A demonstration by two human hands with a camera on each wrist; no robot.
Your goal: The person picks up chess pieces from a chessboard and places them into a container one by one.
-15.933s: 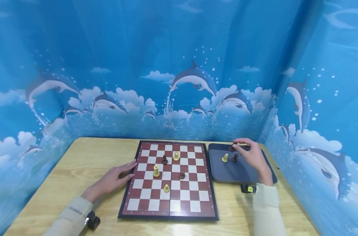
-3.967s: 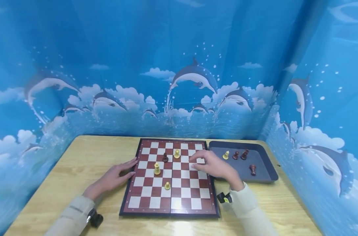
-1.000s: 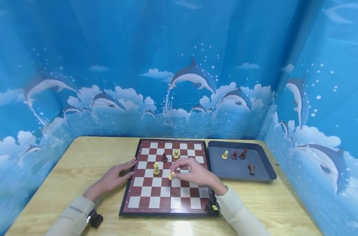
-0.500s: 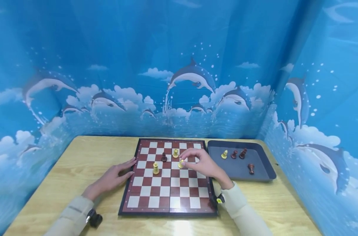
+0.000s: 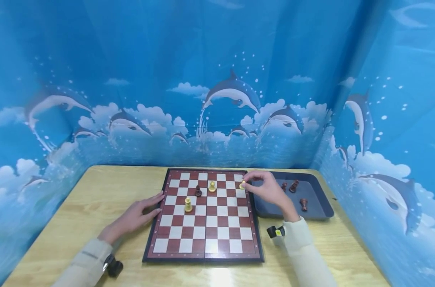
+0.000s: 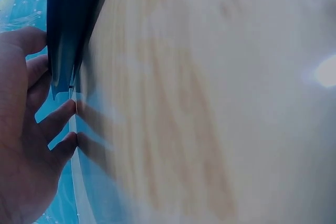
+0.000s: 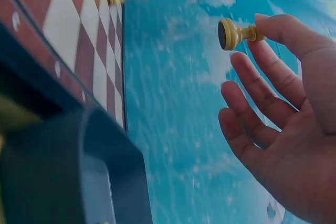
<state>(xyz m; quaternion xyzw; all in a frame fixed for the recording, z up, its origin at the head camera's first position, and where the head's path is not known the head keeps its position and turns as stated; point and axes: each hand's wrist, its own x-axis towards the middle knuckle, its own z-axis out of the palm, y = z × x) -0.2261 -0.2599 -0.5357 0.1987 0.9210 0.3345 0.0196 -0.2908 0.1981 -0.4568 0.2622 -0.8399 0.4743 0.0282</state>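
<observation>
My right hand pinches a yellow chess pawn between thumb and index finger, in the air over the far right part of the chessboard, close to the grey tray. In the right wrist view its dark base faces the board, and the other fingers are loosely bent. My left hand touches the board's left edge with extended fingers. On the board stand a tall yellow piece, a dark brown pawn and another yellow piece.
Right of the board lies the grey tray. It holds dark pieces, one lying down; my right hand hides part of it. A blue dolphin-print curtain stands behind the wooden table.
My right hand has lifted the yellow pawn off the board's front middle and carried it right and away, toward the tray. Earlier, it moved dark pieces to the tray. The left hand has stayed put.
</observation>
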